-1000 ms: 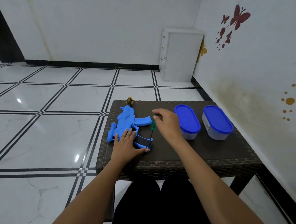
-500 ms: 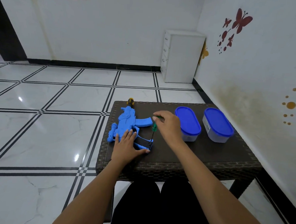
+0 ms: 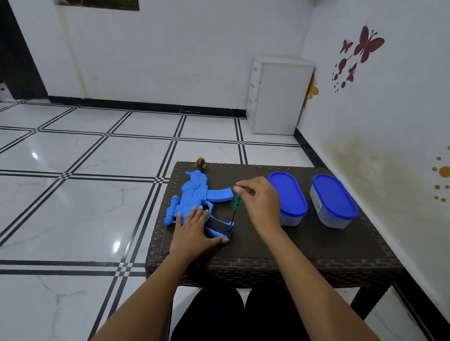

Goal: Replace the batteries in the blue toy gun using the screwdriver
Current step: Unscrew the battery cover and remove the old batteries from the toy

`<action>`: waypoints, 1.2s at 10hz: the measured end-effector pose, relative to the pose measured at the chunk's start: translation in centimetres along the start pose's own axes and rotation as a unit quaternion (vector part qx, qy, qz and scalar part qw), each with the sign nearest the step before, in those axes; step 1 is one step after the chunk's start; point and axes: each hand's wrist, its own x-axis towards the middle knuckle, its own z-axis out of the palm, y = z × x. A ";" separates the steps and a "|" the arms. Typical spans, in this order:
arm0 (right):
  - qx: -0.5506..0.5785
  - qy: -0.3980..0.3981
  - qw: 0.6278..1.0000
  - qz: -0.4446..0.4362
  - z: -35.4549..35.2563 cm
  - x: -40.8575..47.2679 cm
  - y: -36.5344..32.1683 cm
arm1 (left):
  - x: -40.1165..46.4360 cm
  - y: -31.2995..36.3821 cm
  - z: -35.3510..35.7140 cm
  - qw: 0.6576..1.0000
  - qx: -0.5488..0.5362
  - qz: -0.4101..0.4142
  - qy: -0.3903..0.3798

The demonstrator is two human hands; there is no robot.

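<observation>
We find the left hand [image 3: 192,230] pressing flat on the toy gun [image 3: 191,197]; the right hand [image 3: 260,202] pinches the screwdriver [image 3: 236,202] upright at the stock. Unscrewing stage, we judge; next, steady turns.

We see the blue toy gun [image 3: 194,194] lying flat on its side at the left part of the dark woven table [image 3: 306,242], muzzle pointing away from us, its curved magazine projecting to the right. The stock end, nearest us, carries a black panel bordered in blue. We see the screwdriver [image 3: 236,203] standing nearly upright, slightly tilted; it has a translucent green handle and a thin dark shaft. Its tip meets the far right corner of the black panel. A second tool with a yellow-and-black handle [image 3: 200,163] lies just beyond the muzzle.
</observation>
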 end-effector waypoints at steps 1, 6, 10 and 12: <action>-0.001 -0.019 1.000 -0.005 -0.2 0.2 -0.2 | 0.0 0.0 0.0 1.000 -0.004 -0.001 -0.001; -0.012 -0.063 0.998 -0.027 -0.5 0.3 -0.8 | 0.0 0.0 0.1 1.000 -0.004 -0.003 0.004; -0.027 -0.058 0.998 -0.020 -0.8 0.5 -0.8 | 0.1 0.0 0.1 1.000 0.001 0.000 0.005; -0.017 -0.052 0.998 -0.013 -0.6 0.3 -0.7 | 0.0 0.0 -0.1 1.000 0.001 0.000 0.006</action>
